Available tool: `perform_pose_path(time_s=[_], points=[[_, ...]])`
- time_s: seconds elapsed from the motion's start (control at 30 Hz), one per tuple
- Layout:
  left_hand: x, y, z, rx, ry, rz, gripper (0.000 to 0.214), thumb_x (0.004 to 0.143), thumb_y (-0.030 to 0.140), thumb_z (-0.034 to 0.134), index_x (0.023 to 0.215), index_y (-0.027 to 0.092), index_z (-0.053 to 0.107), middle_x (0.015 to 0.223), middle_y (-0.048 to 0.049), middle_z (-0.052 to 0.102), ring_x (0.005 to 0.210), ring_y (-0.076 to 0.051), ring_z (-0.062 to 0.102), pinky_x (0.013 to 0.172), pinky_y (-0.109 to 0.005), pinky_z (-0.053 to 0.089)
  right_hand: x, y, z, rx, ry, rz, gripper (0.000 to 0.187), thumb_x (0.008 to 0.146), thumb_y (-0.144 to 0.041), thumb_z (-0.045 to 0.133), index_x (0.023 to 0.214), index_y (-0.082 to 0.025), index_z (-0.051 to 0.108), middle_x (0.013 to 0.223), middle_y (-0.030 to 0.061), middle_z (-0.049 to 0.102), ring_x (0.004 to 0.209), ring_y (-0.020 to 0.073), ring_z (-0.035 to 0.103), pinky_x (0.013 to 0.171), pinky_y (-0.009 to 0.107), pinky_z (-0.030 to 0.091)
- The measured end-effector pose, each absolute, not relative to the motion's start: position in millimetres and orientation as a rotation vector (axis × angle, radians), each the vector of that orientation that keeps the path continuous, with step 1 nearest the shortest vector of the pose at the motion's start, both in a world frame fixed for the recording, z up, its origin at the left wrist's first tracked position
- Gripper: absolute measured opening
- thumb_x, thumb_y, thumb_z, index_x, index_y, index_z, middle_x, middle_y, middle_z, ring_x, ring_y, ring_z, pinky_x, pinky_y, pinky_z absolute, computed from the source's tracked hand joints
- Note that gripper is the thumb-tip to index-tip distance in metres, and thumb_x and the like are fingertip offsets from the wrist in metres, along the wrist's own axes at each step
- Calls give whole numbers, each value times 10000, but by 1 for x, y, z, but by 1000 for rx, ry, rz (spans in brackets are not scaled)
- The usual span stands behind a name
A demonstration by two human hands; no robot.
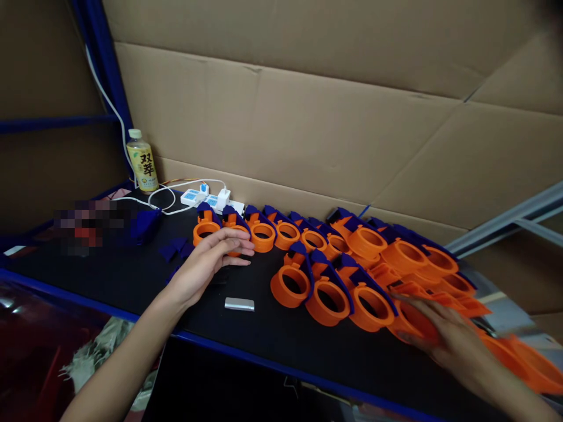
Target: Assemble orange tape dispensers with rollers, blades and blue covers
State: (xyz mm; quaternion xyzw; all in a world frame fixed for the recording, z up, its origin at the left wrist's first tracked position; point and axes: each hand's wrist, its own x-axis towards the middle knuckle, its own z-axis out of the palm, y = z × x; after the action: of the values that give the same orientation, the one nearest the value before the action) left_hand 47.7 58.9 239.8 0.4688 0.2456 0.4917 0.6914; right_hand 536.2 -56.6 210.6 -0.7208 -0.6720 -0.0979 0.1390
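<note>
Tape dispensers with orange rings and blue backs stand in rows on a black tabletop. My left hand (220, 252) is over the back row with its fingers stretched out and apart. It partly covers a tape dispenser (234, 218) there; whether it touches it I cannot tell. At the right end of the front row, my right hand (444, 328) has thumb and fingers around an orange ring part (416, 321), slightly blurred. Beside that part stands another tape dispenser (372, 308). A small silver-grey bar (239, 304) lies between my hands.
More orange parts (510, 354) lie under and beyond my right forearm, with stacked dispensers (404, 255) behind. A power strip (211, 199) with white cables and a yellow-labelled bottle (143, 163) stand at the back left. Blue pieces (176, 249) lie left. Cardboard (285, 117) walls the back.
</note>
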Motion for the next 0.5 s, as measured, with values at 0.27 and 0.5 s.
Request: perform_pose_path(time_s=[0.27,0.5], points=[[50,57,240,1114,548,1068,237,930,327,668,1100,185,753,1121,-126,757,1097,-280,697,947,-419,561,493,-68,272,-1927,-1904,-566,737,822,-836,378,1140,-246,685,1203,258,651,1154,442,618,986,620,468],[67,39,240,1199,477,943,457,907,308,724,1352,243,646,1403,-118,654,1344,-283,570,1094,-396,461,334,-68,278,-1368,-2111,-128,556,867,-500,720,1374,-353,544,1372,100,594,1259,297,614,1037,456,541]])
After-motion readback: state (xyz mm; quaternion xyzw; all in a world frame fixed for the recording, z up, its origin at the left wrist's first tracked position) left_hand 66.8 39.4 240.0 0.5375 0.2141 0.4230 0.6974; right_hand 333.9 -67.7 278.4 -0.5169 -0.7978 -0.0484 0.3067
